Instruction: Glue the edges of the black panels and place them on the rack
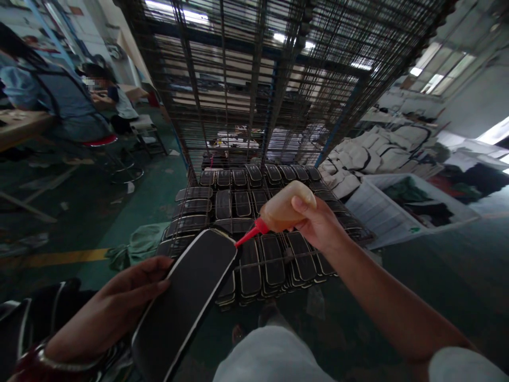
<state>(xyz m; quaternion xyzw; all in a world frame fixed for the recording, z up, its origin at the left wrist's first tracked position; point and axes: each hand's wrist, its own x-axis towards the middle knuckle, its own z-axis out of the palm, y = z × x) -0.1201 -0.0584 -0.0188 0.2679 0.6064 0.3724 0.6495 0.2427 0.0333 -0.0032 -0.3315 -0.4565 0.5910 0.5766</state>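
Observation:
My left hand [129, 289] pinches the left edge of a long black panel [186, 297] with rounded corners and a pale line along its rim. The panel is tilted, and its lower end runs out of view. In my right hand [318, 223] is a translucent squeeze bottle [284, 204] with amber liquid inside, tipped down to the left. Its red nozzle [248, 235] meets the panel's upper right corner, at the pale edge line. The fingers behind the bottle are mostly hidden.
Ahead stands a tall wire rack [246, 69], with several rows of similar black panels [274, 260] on its lowest shelf. To the right are a white bin [382, 212] with dark cloth and stacked pale pieces [374, 151]. People [59, 90] sit at tables on the left.

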